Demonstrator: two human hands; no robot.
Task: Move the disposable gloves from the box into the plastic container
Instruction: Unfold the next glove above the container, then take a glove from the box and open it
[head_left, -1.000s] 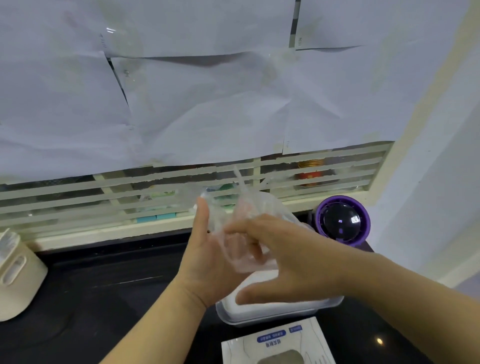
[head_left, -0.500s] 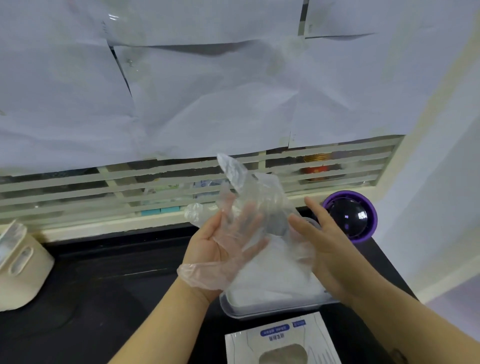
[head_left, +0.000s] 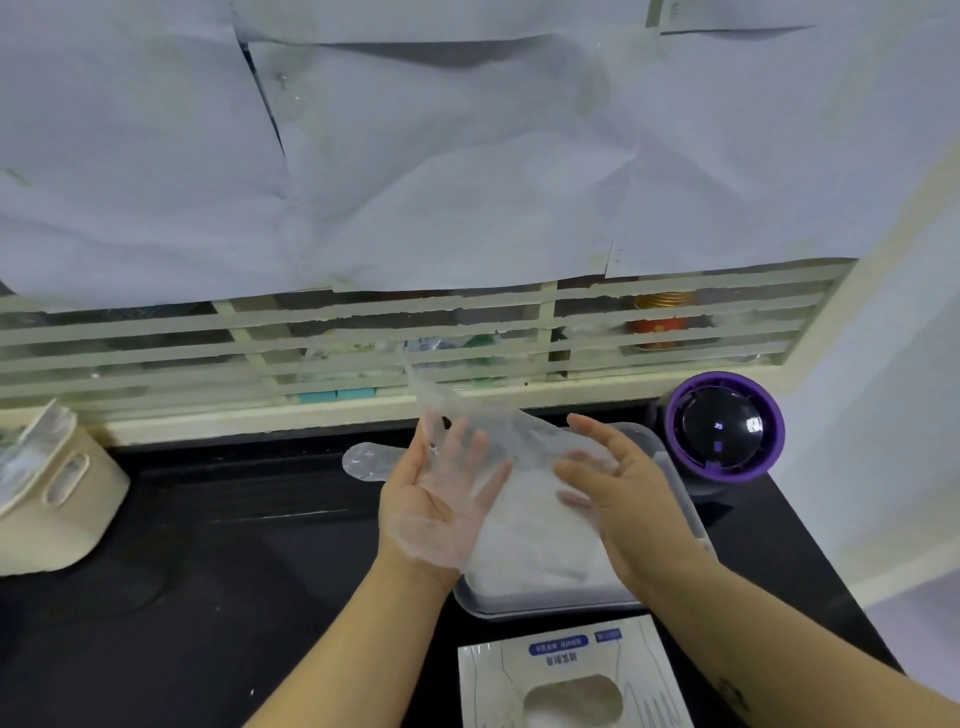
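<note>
Clear-film disposable glove (head_left: 493, 423) lies ungripped across the flat left hand (head_left: 441, 501), right hand (head_left: 626, 493) also flat, so it may slip past the plastic container (head_left: 678, 491) onto the tabletop (head_left: 234, 545).

Two bare forearms with no sleeve reaching them, left hand (head_left: 435, 501) and right hand (head_left: 626, 493) both bare, small dark mark (head_left: 733, 693) on the right forearm
</note>
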